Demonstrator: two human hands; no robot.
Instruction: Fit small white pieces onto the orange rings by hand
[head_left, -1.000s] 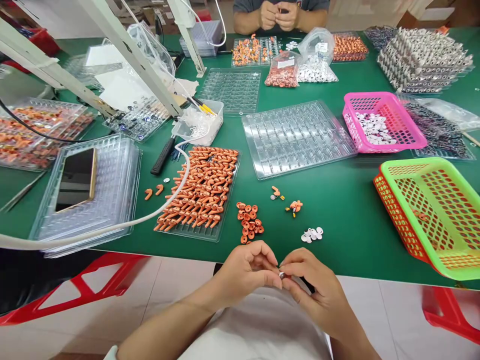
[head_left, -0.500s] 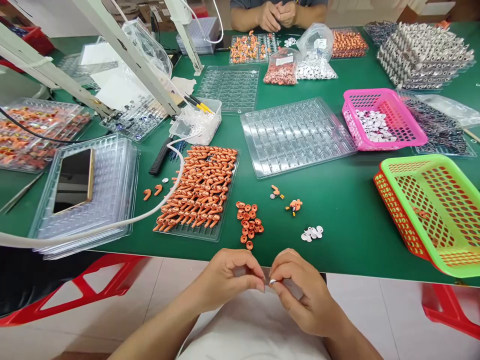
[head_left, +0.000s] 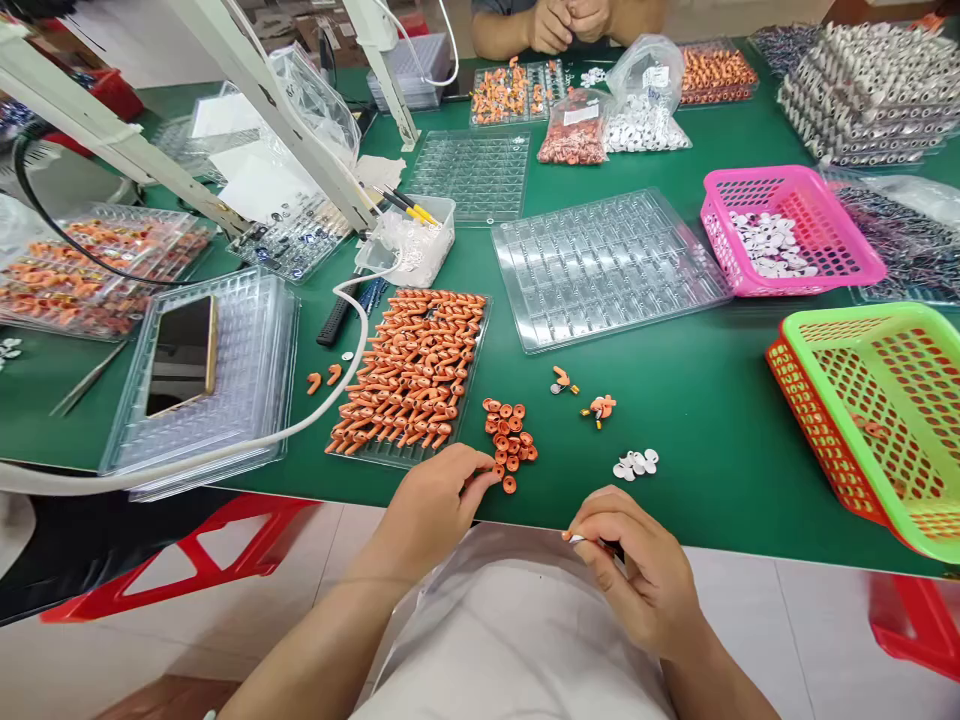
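My left hand (head_left: 442, 505) reaches to the near left side of a loose pile of small round orange caps (head_left: 513, 440). Its thumb and forefinger pinch a cap at the pile's edge, mostly covered by the fingertips. Over the table's front edge, my right hand (head_left: 634, 555) is closed on a small white disc (head_left: 577, 539); a bit of orange shows beside it, and the rest is hidden by the fingers. Several white discs (head_left: 636, 464) lie beyond that hand. Two small orange assemblies, one an orange stem piece (head_left: 562, 376) and one an orange cluster (head_left: 602, 406), rest farther back.
A tray of orange earbud-like stems (head_left: 420, 370) is left of the caps. A clear plastic tray (head_left: 611, 265) lies behind. At right are a pink basket (head_left: 844, 270) with white discs and a green basket (head_left: 937, 535). A white cable (head_left: 300, 435) crosses the left side. A co-worker's hands (head_left: 568, 22) show at the back.
My left hand has left my right hand and moved forward to the orange caps. The right hand keeps hold of the white disc, a little farther right in view. The view has shifted slightly.
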